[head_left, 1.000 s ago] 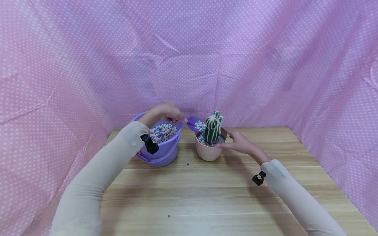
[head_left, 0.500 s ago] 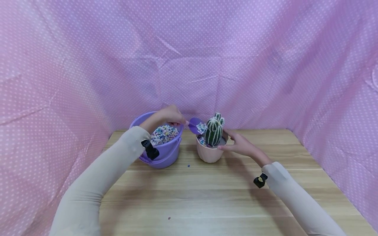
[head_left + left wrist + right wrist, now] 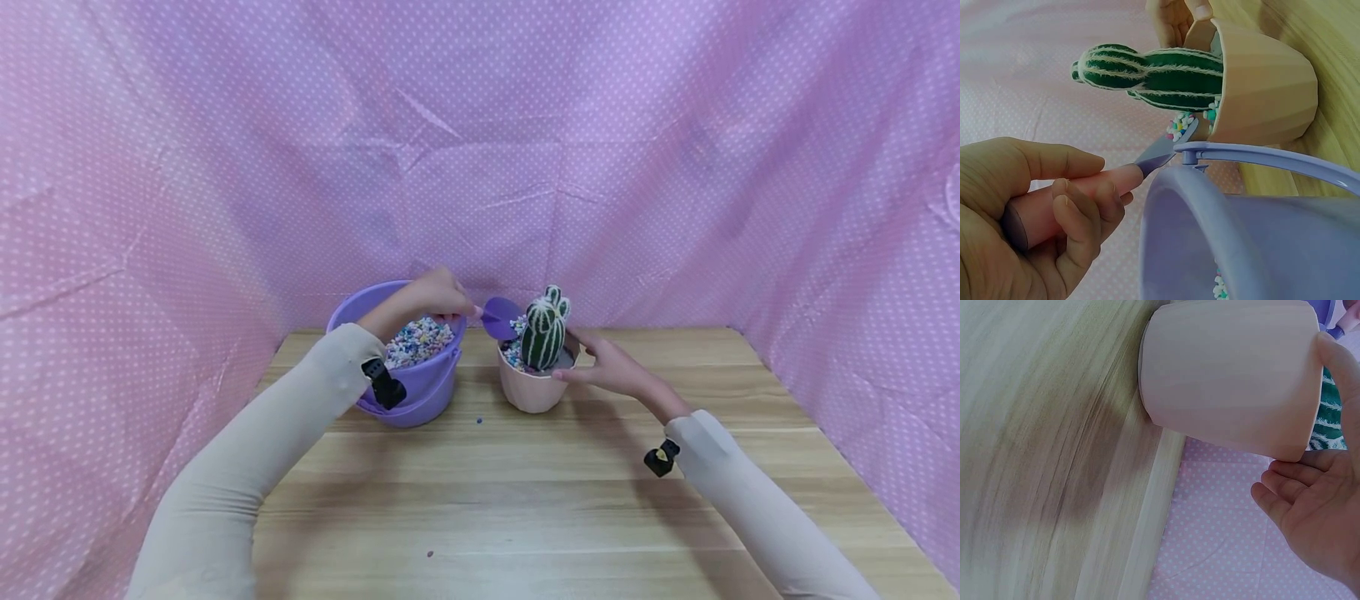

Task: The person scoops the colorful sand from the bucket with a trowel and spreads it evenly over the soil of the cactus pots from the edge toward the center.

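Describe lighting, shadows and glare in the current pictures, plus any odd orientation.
Head: pale sheen on the near tabletop, soft shadow alongside the right sleeve; left wrist: picture turned sideways, so the cactus points left; right wrist: muted light, brownish shadow on the tabletop beside the pot.

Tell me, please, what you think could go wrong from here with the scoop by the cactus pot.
Spillage: pebbles sit near the edge of the purple scoop by the pot, so some might drop outside; two small bits lie on the table.
A knock: the scoop is close to the cactus, so the left grip could nudge it.
A tilt: the right grip holds the pot near its rim, so a sudden pull might tip it.
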Demonstrator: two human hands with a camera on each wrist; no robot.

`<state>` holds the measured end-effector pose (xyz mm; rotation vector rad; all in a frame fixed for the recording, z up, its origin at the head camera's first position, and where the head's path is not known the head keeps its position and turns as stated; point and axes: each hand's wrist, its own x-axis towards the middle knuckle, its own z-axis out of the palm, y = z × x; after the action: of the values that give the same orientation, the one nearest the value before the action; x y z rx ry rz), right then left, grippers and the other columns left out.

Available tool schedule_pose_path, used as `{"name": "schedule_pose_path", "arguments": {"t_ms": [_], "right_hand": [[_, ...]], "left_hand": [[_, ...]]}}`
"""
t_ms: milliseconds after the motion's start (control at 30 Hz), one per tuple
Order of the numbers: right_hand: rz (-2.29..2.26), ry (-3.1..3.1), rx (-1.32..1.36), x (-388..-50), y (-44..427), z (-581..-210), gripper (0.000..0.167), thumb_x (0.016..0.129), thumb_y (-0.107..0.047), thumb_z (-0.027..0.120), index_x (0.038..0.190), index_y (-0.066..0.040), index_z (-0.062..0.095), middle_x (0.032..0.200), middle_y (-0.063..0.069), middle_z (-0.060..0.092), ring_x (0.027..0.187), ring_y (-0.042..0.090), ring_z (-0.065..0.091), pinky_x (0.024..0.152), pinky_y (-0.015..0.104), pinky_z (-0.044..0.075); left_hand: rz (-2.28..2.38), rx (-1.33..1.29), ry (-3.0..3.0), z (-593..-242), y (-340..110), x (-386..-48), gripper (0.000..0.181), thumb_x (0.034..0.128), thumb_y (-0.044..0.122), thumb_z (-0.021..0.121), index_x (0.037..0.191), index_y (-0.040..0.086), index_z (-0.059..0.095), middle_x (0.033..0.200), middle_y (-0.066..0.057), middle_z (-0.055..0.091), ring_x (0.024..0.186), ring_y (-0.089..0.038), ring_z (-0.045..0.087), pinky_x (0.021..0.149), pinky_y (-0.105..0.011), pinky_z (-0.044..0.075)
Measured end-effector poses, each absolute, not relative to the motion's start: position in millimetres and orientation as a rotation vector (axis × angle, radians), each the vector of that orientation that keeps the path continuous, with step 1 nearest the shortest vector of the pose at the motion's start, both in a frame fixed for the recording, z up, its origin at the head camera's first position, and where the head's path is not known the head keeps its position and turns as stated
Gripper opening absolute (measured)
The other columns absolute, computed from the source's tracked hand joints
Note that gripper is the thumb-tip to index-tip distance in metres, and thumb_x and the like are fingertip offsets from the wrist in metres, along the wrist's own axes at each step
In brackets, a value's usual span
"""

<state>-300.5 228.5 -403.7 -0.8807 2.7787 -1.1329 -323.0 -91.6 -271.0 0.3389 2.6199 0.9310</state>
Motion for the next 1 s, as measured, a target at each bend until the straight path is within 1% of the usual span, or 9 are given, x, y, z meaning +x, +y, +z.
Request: {"name": "schedule_pose_path", "arguments": {"t_ms": [100, 167, 333, 400, 500, 567, 633, 700, 1000], "right_hand": [[-1.141, 2.769, -0.876, -299.9, 228.2, -401.5, 0.089, 0.089, -0.033, 0.080, 0.158, -0.004, 0.033, 0.159, 0.019, 0.042, 0.145, 0.040, 0.042, 0.115, 0.066, 0.034], [-1.143, 2.765, -0.874, -300.1, 228.0, -400.9, 0.089, 0.088, -0.032, 0.080, 0.158, -0.005, 0.033, 0.159, 0.018, 0.042, 0.145, 0.039, 0.042, 0.115, 0.065, 0.034], [-1.148, 2.766, -0.875, -301.1, 227.9, -402.3, 0.087, 0.088, -0.031, 0.081, 0.158, -0.007, 0.035, 0.158, 0.016, 0.044, 0.145, 0.037, 0.043, 0.115, 0.065, 0.034], [-1.144, 2.770, -0.878, -301.6, 228.0, -403.5, 0.086, 0.089, -0.031, 0.080, 0.158, -0.006, 0.035, 0.158, 0.017, 0.044, 0.145, 0.038, 0.043, 0.115, 0.065, 0.034], [-1.132, 2.778, -0.868, -302.1, 228.9, -405.0, 0.085, 0.089, -0.030, 0.080, 0.157, -0.004, 0.035, 0.157, 0.019, 0.044, 0.144, 0.040, 0.043, 0.115, 0.065, 0.035], [-1.129, 2.783, -0.863, -302.6, 229.2, -405.3, 0.085, 0.089, -0.030, 0.080, 0.157, -0.004, 0.036, 0.157, 0.019, 0.045, 0.144, 0.040, 0.043, 0.114, 0.065, 0.035], [-1.129, 2.786, -0.856, -302.7, 229.7, -405.2, 0.084, 0.089, -0.030, 0.080, 0.157, -0.004, 0.037, 0.157, 0.019, 0.045, 0.144, 0.040, 0.043, 0.114, 0.065, 0.035], [-1.129, 2.790, -0.862, -302.9, 229.8, -405.3, 0.084, 0.090, -0.030, 0.080, 0.156, -0.004, 0.037, 0.157, 0.019, 0.045, 0.144, 0.040, 0.043, 0.114, 0.065, 0.035], [-1.125, 2.803, -0.868, -302.1, 230.2, -407.4, 0.084, 0.089, -0.032, 0.080, 0.156, -0.005, 0.038, 0.155, 0.018, 0.048, 0.142, 0.040, 0.046, 0.113, 0.065, 0.038]], "left_hand": [[0.913, 0.349, 2.640, -270.5, -91.5, -323.1, 0.029, 0.0911, 0.023, 0.075, 0.072, 0.003, 0.069, 0.052, 0.004, 0.054, 0.049, -0.007, 0.046, 0.052, -0.019, 0.043], [0.906, 0.352, 2.647, -271.6, -91.6, -324.0, 0.026, 0.0916, 0.024, 0.075, 0.083, -0.001, 0.075, 0.053, 0.004, 0.056, 0.049, -0.007, 0.046, 0.052, -0.018, 0.044], [0.918, 0.368, 2.670, -274.2, -91.0, -321.8, 0.026, 0.0914, 0.024, 0.076, 0.101, 0.000, 0.079, 0.055, 0.004, 0.059, 0.050, -0.007, 0.047, 0.054, -0.019, 0.045], [0.905, 0.376, 2.696, -274.5, -90.1, -319.5, 0.025, 0.0912, 0.024, 0.076, 0.102, 0.002, 0.080, 0.056, 0.002, 0.061, 0.052, -0.008, 0.050, 0.058, -0.022, 0.049], [0.848, 0.389, 2.741, -275.3, -88.7, -317.5, 0.027, 0.0920, 0.027, 0.075, 0.108, 0.005, 0.079, 0.066, -0.002, 0.068, 0.064, -0.015, 0.063, 0.067, -0.026, 0.055], [0.810, 0.410, 2.768, -275.0, -88.2, -316.0, 0.028, 0.0932, 0.029, 0.074, 0.110, 0.006, 0.079, 0.078, -0.005, 0.074, 0.075, -0.022, 0.071, 0.070, -0.027, 0.057], [0.780, 0.431, 2.791, -274.9, -87.9, -314.5, 0.029, 0.0946, 0.030, 0.072, 0.113, 0.008, 0.079, 0.093, -0.008, 0.078, 0.087, -0.027, 0.074, 0.071, -0.027, 0.057], [0.772, 0.445, 2.808, -274.9, -87.6, -312.7, 0.030, 0.0954, 0.032, 0.071, 0.115, 0.010, 0.078, 0.104, -0.009, 0.079, 0.092, -0.028, 0.075, 0.073, -0.028, 0.057], [0.857, 0.520, 2.882, -279.2, -94.1, -307.4, 0.031, 0.0951, 0.036, 0.071, 0.116, 0.014, 0.078, 0.112, -0.008, 0.078, 0.082, -0.018, 0.070, 0.072, -0.030, 0.054]]}}
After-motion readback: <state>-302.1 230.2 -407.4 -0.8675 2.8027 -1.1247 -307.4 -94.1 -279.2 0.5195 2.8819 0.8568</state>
